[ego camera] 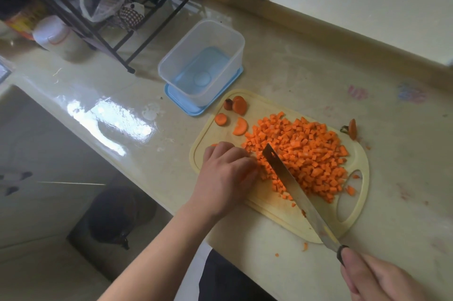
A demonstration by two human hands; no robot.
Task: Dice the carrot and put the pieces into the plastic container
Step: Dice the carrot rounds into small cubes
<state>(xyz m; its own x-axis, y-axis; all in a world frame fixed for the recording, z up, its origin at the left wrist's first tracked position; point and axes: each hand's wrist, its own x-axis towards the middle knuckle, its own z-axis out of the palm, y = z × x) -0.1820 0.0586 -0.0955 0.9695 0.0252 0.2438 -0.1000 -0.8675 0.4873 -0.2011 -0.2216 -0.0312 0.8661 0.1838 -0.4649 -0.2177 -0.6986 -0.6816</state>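
Observation:
A large heap of diced carrot point(306, 153) covers the middle of a pale yellow cutting board point(264, 205). My left hand point(228, 173) lies on the board's left part with fingers curled over carrot strips, which it mostly hides. My right hand point(382, 278) grips the dark handle of a knife point(289, 178); its blade runs up-left, tip at the heap's left side beside my left fingers. Carrot end pieces and slices point(239, 104) lie at the board's far left corner. The clear plastic container point(203, 60) stands empty on its blue lid point(181, 102), just beyond the board.
A carrot top point(352, 129) lies on the counter past the board's right edge, with small crumbs point(304, 246) near the front. A black wire rack point(103, 30) with plastic bags and a white jar point(56, 35) stand at the back left. The counter edge point(98, 143) drops off left.

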